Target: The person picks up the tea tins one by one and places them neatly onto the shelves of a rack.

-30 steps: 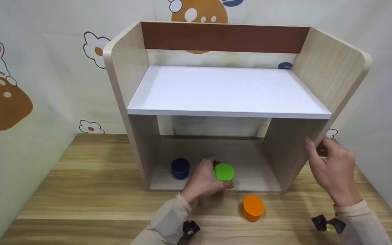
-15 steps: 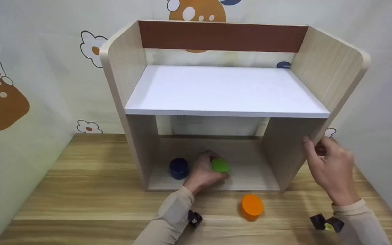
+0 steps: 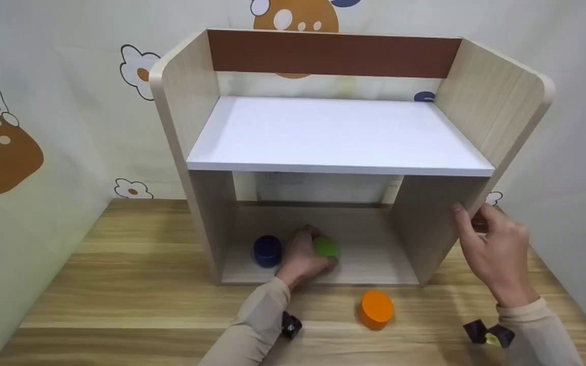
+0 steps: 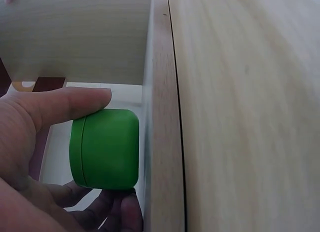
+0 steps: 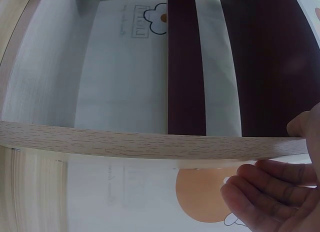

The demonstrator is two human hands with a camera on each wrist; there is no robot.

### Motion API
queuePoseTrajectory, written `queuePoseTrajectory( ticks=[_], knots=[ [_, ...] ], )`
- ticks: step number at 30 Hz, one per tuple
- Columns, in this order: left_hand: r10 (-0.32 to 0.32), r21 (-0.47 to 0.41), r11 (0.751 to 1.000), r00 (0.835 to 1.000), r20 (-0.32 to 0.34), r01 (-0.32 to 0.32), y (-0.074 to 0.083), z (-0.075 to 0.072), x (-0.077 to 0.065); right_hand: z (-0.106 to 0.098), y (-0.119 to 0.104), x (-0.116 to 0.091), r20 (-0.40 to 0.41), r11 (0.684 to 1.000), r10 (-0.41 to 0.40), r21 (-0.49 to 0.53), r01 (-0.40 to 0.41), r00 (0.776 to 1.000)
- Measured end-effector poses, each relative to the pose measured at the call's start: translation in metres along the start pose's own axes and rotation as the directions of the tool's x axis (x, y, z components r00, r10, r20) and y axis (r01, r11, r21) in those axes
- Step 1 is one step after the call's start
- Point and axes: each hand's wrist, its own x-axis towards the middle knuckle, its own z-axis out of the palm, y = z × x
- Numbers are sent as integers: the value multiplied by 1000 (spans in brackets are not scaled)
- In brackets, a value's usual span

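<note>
Placing judged partly done: blue jar (image 3: 267,251) is being carried near front-left corner of shelf (image 3: 369,256); release of green jar (image 3: 326,247) and placing of orange jar (image 3: 376,309), on surface (image 3: 120,284) before the front edge, are presumably being awaited. Upright, lid up, no clear long axis, green jar is being held near that edge, enclosed by curled grip of left hand (image 3: 304,258). Side panel (image 3: 433,218) is being pinched by right hand (image 3: 499,254).
</note>
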Motion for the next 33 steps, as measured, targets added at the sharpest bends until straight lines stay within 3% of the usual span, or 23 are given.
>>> queuePoseTrajectory(
  ticks=[14, 17, 28, 33],
  knots=[
    [-5, 21, 1000, 1000, -6, 5, 1, -1, 0, 0, -1, 0, 16, 1000, 17, 7, -17, 1000],
    [18, 19, 1000, 1000, -11, -17, 3, -2, -1, 0, 0, 0, 0, 1000, 7, 5, -7, 1000],
    [57, 38, 998, 998, -41, -56, 24, -15, -6, 0, -1, 0, -3, 1000, 3, 2, -3, 1000],
    [83, 49, 995, 996, -24, -82, 38, -16, -13, -1, -1, 0, 16, 1000, 12, 7, -13, 1000]
  ],
)
